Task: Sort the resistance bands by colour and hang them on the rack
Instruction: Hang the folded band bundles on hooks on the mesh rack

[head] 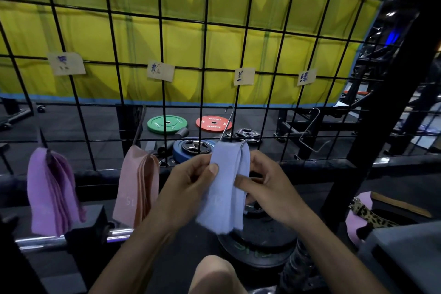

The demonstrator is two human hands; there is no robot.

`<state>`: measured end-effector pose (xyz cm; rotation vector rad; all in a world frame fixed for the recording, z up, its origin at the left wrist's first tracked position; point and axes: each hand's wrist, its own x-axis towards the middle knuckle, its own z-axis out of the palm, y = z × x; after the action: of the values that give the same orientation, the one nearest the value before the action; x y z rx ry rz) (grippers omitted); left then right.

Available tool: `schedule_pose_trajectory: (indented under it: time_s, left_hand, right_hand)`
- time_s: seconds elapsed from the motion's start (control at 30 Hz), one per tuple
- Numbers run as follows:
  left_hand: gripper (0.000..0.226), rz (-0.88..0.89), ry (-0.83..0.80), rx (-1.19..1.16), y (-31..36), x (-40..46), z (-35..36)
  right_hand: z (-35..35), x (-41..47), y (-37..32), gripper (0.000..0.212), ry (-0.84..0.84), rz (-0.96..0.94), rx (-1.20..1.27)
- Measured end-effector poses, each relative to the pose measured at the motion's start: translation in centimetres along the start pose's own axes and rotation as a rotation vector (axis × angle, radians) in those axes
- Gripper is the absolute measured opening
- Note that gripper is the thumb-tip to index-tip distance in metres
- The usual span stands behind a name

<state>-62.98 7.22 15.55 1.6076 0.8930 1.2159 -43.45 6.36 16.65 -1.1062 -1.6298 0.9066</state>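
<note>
Rack (205, 59): a black wire grid fills my view, yellow padding behind it, four paper labels clipped along one wire.
Floor beyond: green, red and blue weight plates (167, 123) lie past the grid, well apart from the work.
Purple bands (49, 192): a full bunch hangs from the hook at the rack's left edge.
Pink bands (137, 186): a second bunch hangs just beside it, under the second label.
Blue band (225, 188): looped over the wire hook (226, 126) under the third label, its tail falling between my hands; whether it is fully seated on the hook's tip I cannot tell.
Left hand (188, 182): thumb and fingers pinch the band's left fold.
Right hand (267, 182): fingers curled on the band's right fold.
Empty hook (310, 131): bare, under the fourth label toward the rack's right edge.
Step in hand, as I judge it: seating this band. I would keep both folds pinched and spread, slide the loop along to the hook's bend, then let go one hand at a time so it hangs flat.
Risk: a twisted loop may slip off the tip.
</note>
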Motion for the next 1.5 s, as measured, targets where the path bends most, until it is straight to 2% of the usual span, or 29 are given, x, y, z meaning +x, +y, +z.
schedule_pose_trajectory:
  time_s: [0.1, 0.23, 0.3, 0.37, 0.43, 0.53, 0.63, 0.77, 0.97, 1.07, 1.17, 1.27, 1.33, 1.5]
  left_hand:
    - [0.022, -0.004, 0.000, 0.070, 0.1, 0.2, -0.5]
    - [0.018, 0.008, 0.017, 0.343, 0.7, 1.1, -0.5]
    - [0.016, 0.039, 0.024, 0.549, 1.3, 1.3, -0.6]
    - [0.018, 0.055, 0.029, 0.650, 1.9, 1.4, -0.8]
    - [0.016, 0.059, 0.034, 0.690, 2.4, 1.5, -0.9]
    - [0.011, 0.027, 0.056, 0.724, 2.2, 1.8, -0.7]
    - [0.016, 0.051, 0.098, 0.785, 1.9, 1.6, -0.3]
    - [0.019, 0.169, 0.231, 0.881, 1.7, 0.3, 0.6]
    - [0.032, 0.175, 0.266, 0.880, 1.2, -0.3, 1.3]
    - [0.035, 0.266, 0.320, 0.951, 1.6, -0.8, 1.7]
    - [0.032, 0.498, 0.264, 1.136, 2.2, -1.5, 3.1]
    - [0.011, 0.667, 0.076, 1.044, 2.0, -1.2, 6.8]
    - [0.005, 0.658, -0.097, 0.911, 1.4, -0.5, 10.5]
    - [0.013, 0.593, -0.438, 0.683, -1.6, 1.9, 21.9]
  right_hand:
    - [0.6, 0.0, -0.1, 0.022, 0.021, 0.016, 0.046]
    - [0.9, 0.1, 0.3, 0.022, 0.085, -0.040, -0.082]
    - [0.8, -0.1, 0.4, 0.022, 0.080, -0.025, -0.029]
    - [0.8, -0.4, 0.2, 0.023, 0.067, 0.020, 0.097]
    - [0.8, -0.4, 0.2, 0.023, 0.069, 0.032, 0.116]
    - [0.9, -0.1, 0.7, 0.020, 0.109, 0.024, -0.005]
    - [0.6, -0.1, 0.9, 0.023, 0.090, 0.012, -0.101]
    - [0.1, -1.1, 1.7, 0.029, 0.063, 0.052, -0.050]
    - [0.9, -2.7, 4.1, 0.030, 0.121, 0.072, 0.017]
    - [-0.3, -3.1, 4.6, 0.028, 0.103, 0.087, -0.003]
    - [-3.1, -4.2, 5.3, 0.023, 0.143, 0.091, -0.005]
    - [-7.3, -6.0, 5.8, 0.013, 0.218, 0.145, 0.078]
    - [-11.0, -7.9, 6.4, 0.008, 0.302, 0.175, 0.060]
    - [-21.7, -14.9, 10.9, 0.005, 0.576, 0.314, -0.117]
